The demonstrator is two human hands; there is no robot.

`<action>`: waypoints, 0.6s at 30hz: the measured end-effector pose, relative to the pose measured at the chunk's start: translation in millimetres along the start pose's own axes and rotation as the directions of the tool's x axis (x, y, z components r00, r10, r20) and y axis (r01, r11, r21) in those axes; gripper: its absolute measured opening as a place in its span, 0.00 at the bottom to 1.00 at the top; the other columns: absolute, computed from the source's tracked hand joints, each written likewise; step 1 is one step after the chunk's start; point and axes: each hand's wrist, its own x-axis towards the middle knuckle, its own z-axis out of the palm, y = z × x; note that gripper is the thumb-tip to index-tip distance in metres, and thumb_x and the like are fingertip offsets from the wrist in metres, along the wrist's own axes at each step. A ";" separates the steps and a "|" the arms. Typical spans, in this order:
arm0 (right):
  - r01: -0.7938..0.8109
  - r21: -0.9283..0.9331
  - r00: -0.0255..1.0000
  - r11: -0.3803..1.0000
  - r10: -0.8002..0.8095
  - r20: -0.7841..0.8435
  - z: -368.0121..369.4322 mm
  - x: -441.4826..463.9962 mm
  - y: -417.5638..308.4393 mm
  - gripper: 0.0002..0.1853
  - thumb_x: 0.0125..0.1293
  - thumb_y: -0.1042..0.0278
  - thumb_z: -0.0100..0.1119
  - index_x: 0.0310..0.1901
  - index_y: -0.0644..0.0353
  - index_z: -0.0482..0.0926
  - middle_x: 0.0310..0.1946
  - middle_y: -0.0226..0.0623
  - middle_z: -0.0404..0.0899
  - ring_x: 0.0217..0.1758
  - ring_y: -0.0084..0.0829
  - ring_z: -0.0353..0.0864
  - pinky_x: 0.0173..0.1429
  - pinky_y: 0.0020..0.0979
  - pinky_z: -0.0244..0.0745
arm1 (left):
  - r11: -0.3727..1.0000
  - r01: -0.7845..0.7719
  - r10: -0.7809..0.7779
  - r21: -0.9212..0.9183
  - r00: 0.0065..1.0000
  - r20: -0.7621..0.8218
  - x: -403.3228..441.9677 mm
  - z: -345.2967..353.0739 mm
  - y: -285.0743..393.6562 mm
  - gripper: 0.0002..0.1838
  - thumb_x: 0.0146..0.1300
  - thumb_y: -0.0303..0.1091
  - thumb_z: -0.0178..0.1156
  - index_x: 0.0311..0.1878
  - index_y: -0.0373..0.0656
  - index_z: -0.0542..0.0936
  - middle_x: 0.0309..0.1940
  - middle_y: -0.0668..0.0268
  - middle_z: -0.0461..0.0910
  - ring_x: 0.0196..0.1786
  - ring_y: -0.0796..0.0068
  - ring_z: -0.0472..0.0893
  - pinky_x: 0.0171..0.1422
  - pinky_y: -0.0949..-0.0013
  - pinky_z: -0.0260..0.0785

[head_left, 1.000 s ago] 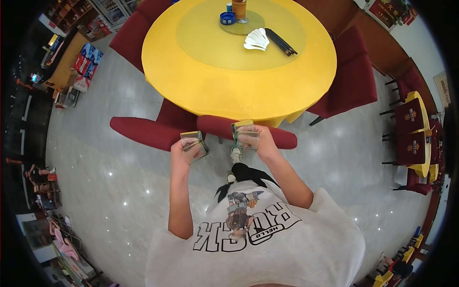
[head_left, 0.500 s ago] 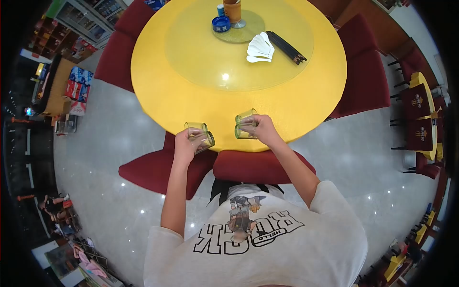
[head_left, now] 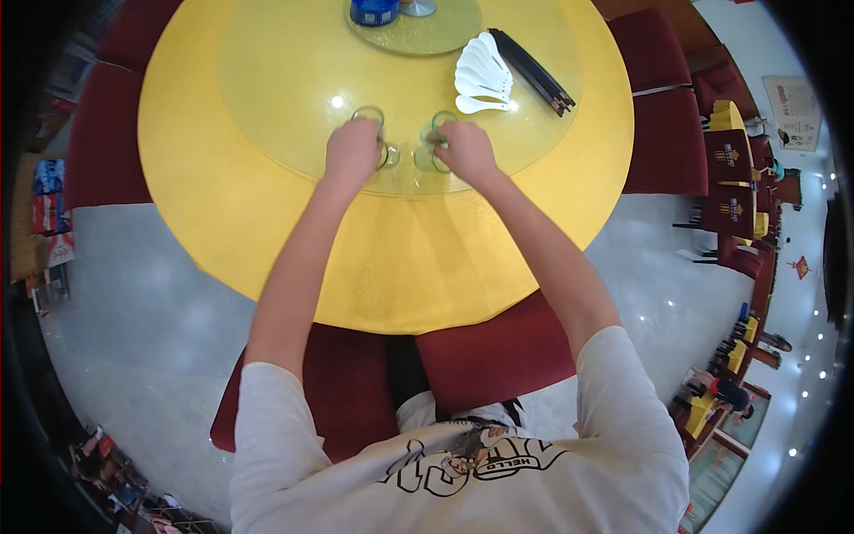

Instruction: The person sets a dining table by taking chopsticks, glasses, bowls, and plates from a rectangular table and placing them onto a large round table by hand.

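Both arms reach out over the clear glass turntable point(head_left: 276, 80) on a round yellow table point(head_left: 205, 196). My left hand point(head_left: 352, 149) is closed on a pair of clear greenish drinking glasses point(head_left: 390, 157), partly hidden behind the fingers. Another pair of drinking glasses point(head_left: 424, 160) is pinched by my right hand point(head_left: 468, 149), its fingertips at their rims. Both pairs are at the turntable's near edge, a small gap between them; whether their bases touch the surface I cannot tell. Beyond my right hand lie a fan of white spoons point(head_left: 483, 76) and a bundle of black chopsticks point(head_left: 534, 73).
At the far side, a blue ashtray point(head_left: 374, 11) sits on a small round glittery stand point(head_left: 414, 37). Dark red chairs point(head_left: 498, 360) stand against the near edge, with more red chairs point(head_left: 105, 133) at the left and right. Other tables and people are farther off.
Both hands have moved forward with the glasses, from the table's near edge to the turntable. The view has shifted closer over the table.
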 end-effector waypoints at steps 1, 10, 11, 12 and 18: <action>0.004 -0.066 1.000 0.998 -0.003 0.008 4.2 14.5 4.1 0.09 0.49 0.65 0.66 0.34 0.53 0.84 0.28 0.43 0.80 0.33 0.45 0.80 0.38 0.42 0.76 | 0.998 -0.052 0.052 0.044 0.999 -0.004 17.9 9.1 -5.6 0.05 0.51 0.28 0.60 0.31 0.39 0.79 0.30 0.53 0.80 0.37 0.53 0.80 0.40 0.56 0.74; -0.038 -0.173 0.999 0.984 0.043 0.028 27.9 79.1 28.3 0.10 0.50 0.63 0.66 0.36 0.50 0.84 0.29 0.40 0.82 0.34 0.43 0.81 0.41 0.39 0.78 | 0.953 -0.211 0.188 0.216 0.974 0.125 89.0 34.3 -21.1 0.04 0.53 0.24 0.56 0.32 0.40 0.78 0.33 0.54 0.81 0.38 0.54 0.82 0.41 0.57 0.75; -0.024 -0.178 0.999 0.984 0.031 0.033 28.5 81.6 26.7 0.10 0.50 0.63 0.65 0.36 0.50 0.85 0.29 0.40 0.82 0.34 0.42 0.81 0.41 0.39 0.78 | 0.954 -0.208 0.184 0.214 0.974 0.130 91.3 33.8 -21.3 0.04 0.53 0.24 0.56 0.32 0.40 0.78 0.33 0.54 0.81 0.38 0.54 0.82 0.41 0.57 0.75; -0.023 -0.176 0.999 0.984 0.030 0.038 29.6 84.4 25.4 0.10 0.50 0.63 0.65 0.36 0.50 0.85 0.29 0.40 0.82 0.34 0.42 0.81 0.41 0.39 0.78 | 0.954 -0.214 0.188 0.209 0.972 0.138 93.8 33.5 -22.0 0.04 0.53 0.23 0.55 0.33 0.40 0.78 0.33 0.54 0.81 0.38 0.55 0.82 0.41 0.57 0.75; -0.051 -0.200 0.993 0.978 0.072 0.096 34.5 93.9 22.4 0.10 0.51 0.64 0.65 0.36 0.52 0.84 0.29 0.40 0.82 0.34 0.42 0.81 0.41 0.39 0.77 | 0.948 -0.239 0.194 0.211 0.957 0.215 109.6 32.2 -14.8 0.05 0.54 0.24 0.55 0.34 0.42 0.76 0.34 0.56 0.81 0.39 0.56 0.82 0.41 0.58 0.75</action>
